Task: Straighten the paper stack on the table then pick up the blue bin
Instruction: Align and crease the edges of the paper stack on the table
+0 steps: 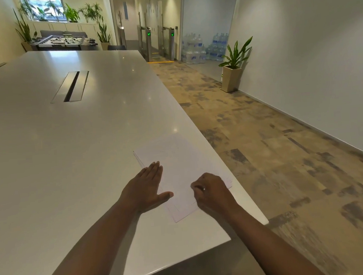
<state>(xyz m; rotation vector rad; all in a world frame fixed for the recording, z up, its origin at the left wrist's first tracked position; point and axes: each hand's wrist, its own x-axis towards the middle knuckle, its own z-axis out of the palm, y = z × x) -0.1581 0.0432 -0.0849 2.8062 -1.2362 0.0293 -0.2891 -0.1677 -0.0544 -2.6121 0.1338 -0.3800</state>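
A stack of white paper lies near the right edge of the long white table, its sheets slightly fanned at the left and near edges. My left hand rests flat on the stack's left edge, fingers straight and together, thumb spread onto the paper. My right hand sits curled on the stack's near right part, fingertips pressed down on the sheets. No blue bin shows in the head view.
The table's right edge and near corner are close to the stack. A metal cable slot is set in the tabletop. A potted plant stands by the right wall, water bottles and turnstiles beyond, on carpeted floor.
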